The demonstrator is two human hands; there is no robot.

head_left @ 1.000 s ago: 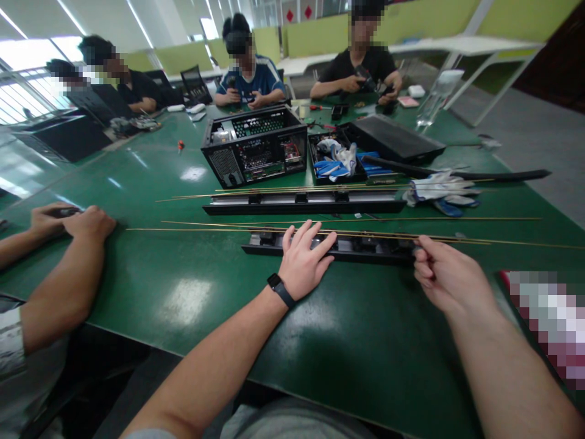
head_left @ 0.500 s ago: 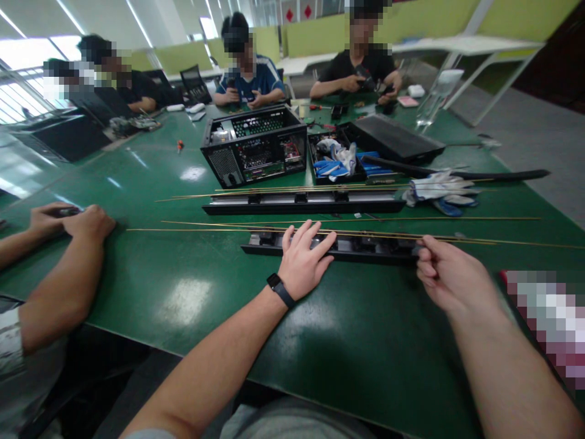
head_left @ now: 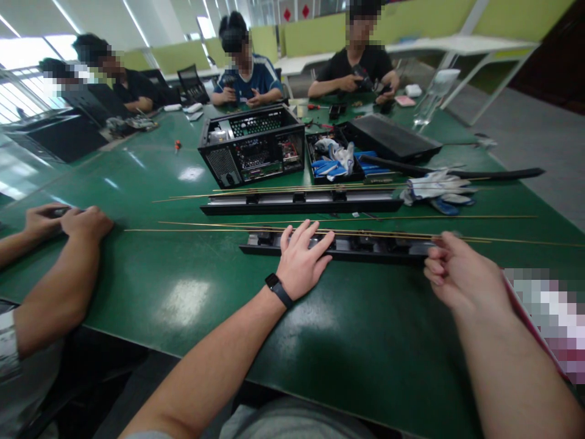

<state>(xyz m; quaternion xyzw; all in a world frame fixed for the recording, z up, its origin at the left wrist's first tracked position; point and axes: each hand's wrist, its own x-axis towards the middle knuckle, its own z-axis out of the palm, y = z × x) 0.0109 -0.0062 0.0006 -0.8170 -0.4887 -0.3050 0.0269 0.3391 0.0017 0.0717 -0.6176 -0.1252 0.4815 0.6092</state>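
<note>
My left hand [head_left: 302,259], with a black watch on the wrist, lies flat with fingers spread on a long black rail [head_left: 361,247] on the green table [head_left: 192,292]. My right hand [head_left: 452,271] is at the rail's right end, fingers curled in a pinch on a thin brass rod [head_left: 205,230] that runs across the rail. More brass rods lie beside it.
A second black rail [head_left: 301,202] lies further back, then an open black computer case [head_left: 251,146], a tray with blue-white gloves [head_left: 336,160], a black panel [head_left: 393,137] and loose gloves [head_left: 439,186]. A neighbour's arms [head_left: 68,256] rest at left. Several people sit at the far side.
My right hand has slid a little to the right along the rod, away from the rail's end. My left hand has stayed on the rail.
</note>
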